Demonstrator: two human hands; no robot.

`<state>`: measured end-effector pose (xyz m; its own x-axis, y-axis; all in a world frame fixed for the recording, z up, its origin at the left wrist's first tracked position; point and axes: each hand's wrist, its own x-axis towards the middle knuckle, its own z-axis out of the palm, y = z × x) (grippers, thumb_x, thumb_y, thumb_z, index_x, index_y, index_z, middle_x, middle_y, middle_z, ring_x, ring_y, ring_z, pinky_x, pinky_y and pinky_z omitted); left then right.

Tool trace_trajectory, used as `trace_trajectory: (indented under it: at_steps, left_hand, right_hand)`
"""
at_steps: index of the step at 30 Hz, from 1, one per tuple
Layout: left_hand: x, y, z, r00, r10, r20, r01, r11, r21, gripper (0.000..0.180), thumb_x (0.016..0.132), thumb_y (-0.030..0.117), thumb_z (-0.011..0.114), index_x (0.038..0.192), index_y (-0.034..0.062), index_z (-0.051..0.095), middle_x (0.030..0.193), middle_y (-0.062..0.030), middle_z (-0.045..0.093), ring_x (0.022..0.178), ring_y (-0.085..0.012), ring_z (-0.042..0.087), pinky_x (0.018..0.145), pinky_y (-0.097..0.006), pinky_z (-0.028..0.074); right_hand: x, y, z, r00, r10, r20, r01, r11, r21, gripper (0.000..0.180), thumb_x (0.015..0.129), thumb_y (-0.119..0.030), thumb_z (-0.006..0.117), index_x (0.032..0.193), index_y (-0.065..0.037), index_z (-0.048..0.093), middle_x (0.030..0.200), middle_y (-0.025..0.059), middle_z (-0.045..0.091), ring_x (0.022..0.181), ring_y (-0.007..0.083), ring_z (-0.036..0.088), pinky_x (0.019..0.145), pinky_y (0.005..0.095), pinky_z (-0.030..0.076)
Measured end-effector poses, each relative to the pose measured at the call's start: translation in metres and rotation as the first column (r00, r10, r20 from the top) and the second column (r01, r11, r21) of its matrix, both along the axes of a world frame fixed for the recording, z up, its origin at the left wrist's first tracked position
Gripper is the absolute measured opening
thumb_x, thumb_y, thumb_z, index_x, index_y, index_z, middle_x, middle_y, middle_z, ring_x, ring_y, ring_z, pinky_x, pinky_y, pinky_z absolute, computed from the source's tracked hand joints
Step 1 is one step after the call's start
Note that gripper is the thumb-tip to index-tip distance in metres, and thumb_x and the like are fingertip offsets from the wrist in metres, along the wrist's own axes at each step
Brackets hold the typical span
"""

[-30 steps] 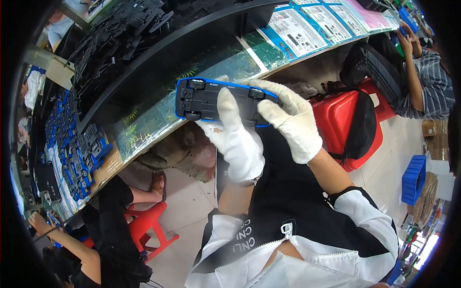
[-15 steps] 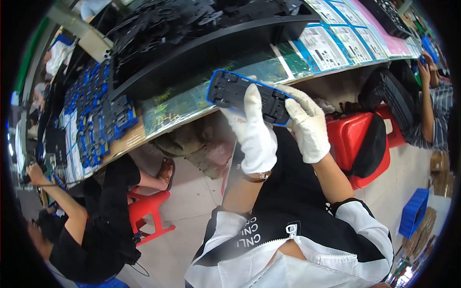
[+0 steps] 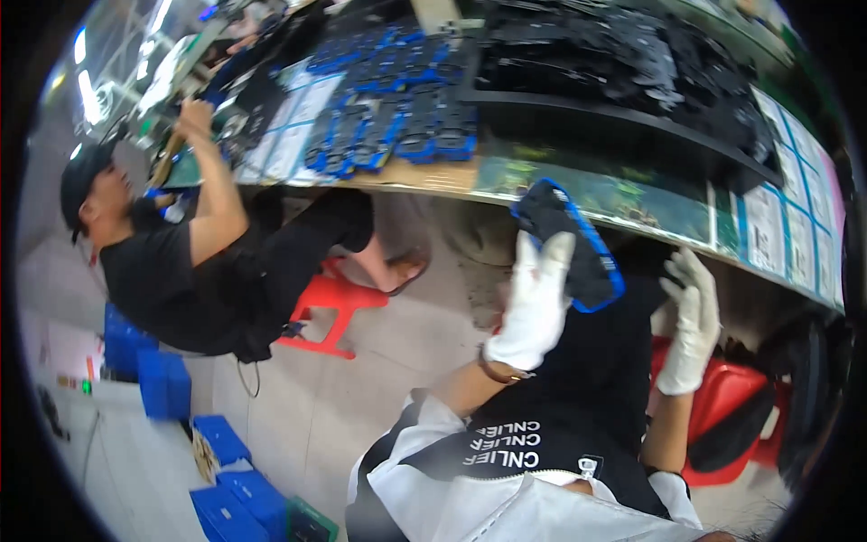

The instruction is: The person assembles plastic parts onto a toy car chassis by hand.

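My left hand (image 3: pixel 533 303), in a white glove, is closed round a long black plastic casing (image 3: pixel 582 257) with a blue rim, which looks like a toy car body. The casing is tilted, its far end pointing to the table edge. Away from it on the right, my right hand (image 3: pixel 691 325) is open and holds nothing, its gloved fingers slightly bent and apart. Beyond the left hand, several similar black and blue casings (image 3: pixel 393 126) lie in rows on the table.
A large black tray (image 3: pixel 623 113) heaped with black plastic parts stands on the table (image 3: pixel 515 181). To the left, a person in black (image 3: pixel 181 271) sits by a red stool (image 3: pixel 339 307). Blue bins (image 3: pixel 226 443) stand at lower left. A red stool (image 3: pixel 727 406) is on the right.
The view has swung to the left. My right hand has let go of the casing and moved off to the right. The casing stays in my left hand, now tilted more steeply.
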<state>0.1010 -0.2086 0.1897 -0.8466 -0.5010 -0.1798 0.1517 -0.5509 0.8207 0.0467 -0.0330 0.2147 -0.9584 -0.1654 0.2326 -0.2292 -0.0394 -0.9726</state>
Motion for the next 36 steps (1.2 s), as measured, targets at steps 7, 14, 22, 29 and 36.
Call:
trace_trajectory:
  at_steps: [7,14,22,29,36]
  left_hand:
    - [0.063,-0.214,0.068,0.728,0.647,-0.227,-0.581,0.407,-0.705,0.057,0.101,0.029,0.049,0.146,-0.0028,0.034,0.138,-0.0188,0.05,0.124,-0.027,0.05,0.105,-0.039,0.039]
    - [0.057,-0.475,0.063,0.627,0.779,-0.019,-0.178,0.119,-0.977,0.05,0.093,0.031,0.058,0.126,-0.0061,0.058,0.131,-0.0207,0.06,0.118,-0.0305,0.057,0.102,-0.036,0.04]
    - [0.024,-0.493,0.038,0.734,0.666,0.133,0.373,-0.232,-0.898,0.041,0.097,0.025,0.052,0.129,0.0008,0.059,0.131,-0.0191,0.059,0.12,-0.0314,0.057,0.104,-0.038,0.041]
    - [-0.009,-0.395,0.096,0.644,0.717,-0.267,-0.054,-0.306,-0.951,0.033,0.099,0.02,0.052,0.12,-0.0029,0.062,0.119,-0.0168,0.065,0.107,-0.026,0.062,0.099,-0.035,0.045]
    - [-0.049,-0.067,0.005,0.829,-0.338,-0.445,-0.352,0.304,-0.885,0.025,0.076,-0.002,0.06,0.1,0.001,0.067,0.097,-0.0134,0.065,0.093,-0.0273,0.061,0.083,-0.038,0.049]
  right_hand:
    - [-0.023,0.059,-0.021,0.998,-0.054,-0.031,0.057,0.991,0.12,0.02,0.098,-0.007,0.056,0.115,0.0,0.063,0.12,0.007,0.059,0.106,0.0151,0.058,0.092,0.0285,0.048]
    - [-0.036,0.093,-0.04,0.97,-0.179,0.162,0.154,0.975,0.157,0.018,0.098,-0.007,0.057,0.113,0.0,0.064,0.115,0.0035,0.06,0.101,0.0107,0.058,0.089,0.0234,0.046]
    - [-0.046,0.088,-0.022,0.941,-0.153,-0.302,0.282,0.848,0.448,0.013,0.092,-0.005,0.061,0.101,0.002,0.068,0.1,0.0114,0.065,0.093,0.0214,0.063,0.086,0.0306,0.049]
    - [-0.07,0.107,-0.004,0.843,-0.266,-0.467,0.434,0.85,0.3,0.012,0.088,-0.003,0.065,0.099,0.0,0.069,0.092,0.0103,0.067,0.084,0.0226,0.065,0.075,0.0304,0.052]
    - [-0.119,0.13,-0.002,0.65,-0.388,-0.654,0.635,0.749,0.188,0.011,0.087,-0.006,0.069,0.098,-0.004,0.07,0.095,0.01,0.067,0.087,0.0209,0.066,0.078,0.0301,0.051]
